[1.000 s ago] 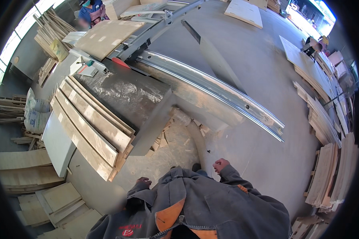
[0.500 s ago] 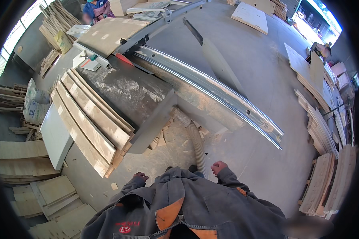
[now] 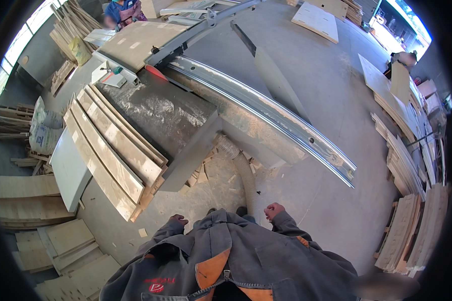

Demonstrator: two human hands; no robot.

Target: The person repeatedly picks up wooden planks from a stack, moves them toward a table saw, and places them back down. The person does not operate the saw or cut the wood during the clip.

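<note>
Plywood strips (image 3: 113,150), stacked on the saw surface (image 3: 155,113) left of centre frame: long, stiff, light, rough-edged, best taken at mid-length edges; left hand (image 3: 177,219) and right hand (image 3: 273,209) empty, fingers loosely curled, low centre.

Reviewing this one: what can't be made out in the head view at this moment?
- Left hand: only the knuckles show past the grey jacket sleeve; palm and fingers hidden, so any grip is unclear.
- Right hand: curled, its inside hidden by its own fingers.
- Flexible hose: lower end hidden behind the jacket.
- Plank stack: count unclear, boards overlap.
- Far people at the top edge: blurred.
</note>
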